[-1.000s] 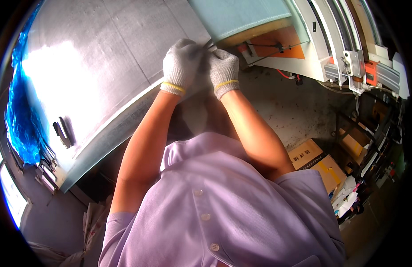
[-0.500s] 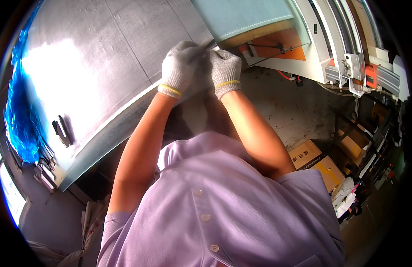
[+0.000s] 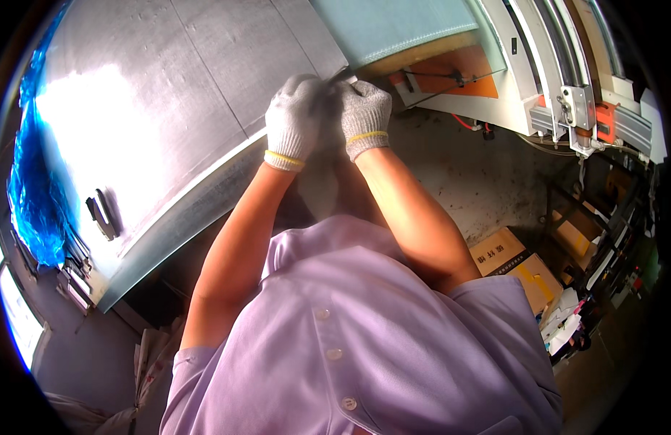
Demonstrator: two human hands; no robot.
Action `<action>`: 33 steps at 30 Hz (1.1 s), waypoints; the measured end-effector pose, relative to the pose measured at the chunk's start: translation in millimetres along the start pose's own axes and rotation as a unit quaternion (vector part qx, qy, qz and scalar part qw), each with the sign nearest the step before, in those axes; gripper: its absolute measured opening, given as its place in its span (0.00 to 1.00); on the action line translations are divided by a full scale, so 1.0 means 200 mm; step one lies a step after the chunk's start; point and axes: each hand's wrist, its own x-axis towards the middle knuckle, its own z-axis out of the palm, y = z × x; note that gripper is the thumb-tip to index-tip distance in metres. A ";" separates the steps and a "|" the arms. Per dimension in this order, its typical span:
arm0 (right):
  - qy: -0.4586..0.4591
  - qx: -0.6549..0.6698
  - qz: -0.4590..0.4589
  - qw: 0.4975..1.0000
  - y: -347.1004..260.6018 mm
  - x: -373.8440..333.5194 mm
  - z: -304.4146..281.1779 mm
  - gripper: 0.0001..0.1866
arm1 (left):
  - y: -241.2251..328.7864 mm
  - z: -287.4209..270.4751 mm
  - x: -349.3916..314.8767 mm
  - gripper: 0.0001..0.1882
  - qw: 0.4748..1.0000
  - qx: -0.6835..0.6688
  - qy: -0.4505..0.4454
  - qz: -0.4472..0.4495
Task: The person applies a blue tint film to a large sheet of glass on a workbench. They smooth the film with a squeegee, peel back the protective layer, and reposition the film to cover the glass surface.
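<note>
close work at the near corner of a grey table (image 3: pixel 241 58).
crumpled blue plastic (image 3: pixel 38 196), a black tool (image 3: pixel 101 214), then the curled left hand (image 3: pixel 292 119), a small dark piece (image 3: pixel 342 74) between, and the right hand (image 3: pixel 366 116); whether either is clamped on it, i cannot tell. loose knit gloves (image 3: pixel 287 127) might let it slip floorward.

The left hand (image 3: pixel 293 116) partly hides a dark strip (image 3: pixel 342 74).

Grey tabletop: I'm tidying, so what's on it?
A small dark object lies near its left end. Whatever is behind the crumpled blue plastic and the left hand is covered.
</note>
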 end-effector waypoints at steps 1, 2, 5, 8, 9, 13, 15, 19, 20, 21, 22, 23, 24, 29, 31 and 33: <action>-0.003 0.004 0.009 1.000 -0.01 0.00 0.00 0.10 | 0.02 0.00 -0.01 0.06 0.999 -0.017 0.014 -0.033; -0.004 0.010 0.015 1.000 0.00 0.00 0.00 0.10 | 0.04 0.00 -0.02 0.07 0.997 -0.035 0.028 -0.065; -0.010 0.021 0.011 1.000 0.00 0.00 -0.01 0.08 | 0.05 -0.01 -0.02 0.07 0.998 0.044 0.030 -0.043; -0.022 0.014 -0.021 0.999 0.03 0.00 -0.03 0.07 | 0.09 -0.04 0.00 0.06 0.992 0.123 -0.028 0.002; -0.027 0.007 -0.019 0.999 0.03 0.00 -0.03 0.07 | 0.10 -0.04 0.00 0.06 0.990 0.137 -0.041 0.001; -0.030 0.019 -0.002 0.999 0.02 0.00 -0.03 0.07 | 0.06 -0.01 0.00 0.07 0.992 0.118 -0.034 -0.024; -0.027 0.003 -0.021 0.999 0.04 0.01 -0.03 0.07 | 0.07 0.00 0.01 0.07 0.992 0.114 -0.038 -0.035; -0.035 -0.010 -0.034 0.999 0.07 0.02 -0.04 0.08 | 0.05 0.01 0.01 0.07 0.992 0.113 -0.043 -0.035; -0.033 -0.001 -0.028 0.999 0.06 0.02 -0.04 0.08 | 0.05 0.01 0.01 0.07 0.992 0.113 -0.043 -0.035; -0.032 0.008 -0.023 0.999 0.06 0.01 -0.04 0.07 | 0.05 0.01 0.01 0.07 0.992 0.113 -0.043 -0.035; -0.031 0.016 -0.018 0.999 0.05 0.01 -0.03 0.07 | 0.05 0.01 0.01 0.07 0.993 0.108 -0.043 -0.026; -0.031 0.012 -0.024 0.999 0.06 0.01 -0.03 0.07 | 0.04 0.01 0.01 0.07 0.994 0.104 -0.042 -0.017; -0.031 0.008 -0.030 0.999 0.07 0.02 -0.03 0.07 | 0.04 0.01 0.00 0.07 0.994 0.100 -0.041 -0.009; -0.049 -0.007 -0.078 0.996 0.11 0.02 -0.06 0.07 | 0.04 -0.03 -0.03 0.08 0.997 0.057 -0.042 0.000; -0.058 0.028 -0.079 0.995 0.12 0.01 -0.06 0.07 | 0.06 -0.05 -0.03 0.08 0.997 0.050 -0.054 -0.018; -0.068 0.053 -0.033 0.996 0.08 0.00 -0.07 0.08 | 0.09 -0.08 -0.02 0.08 0.996 0.046 -0.067 -0.028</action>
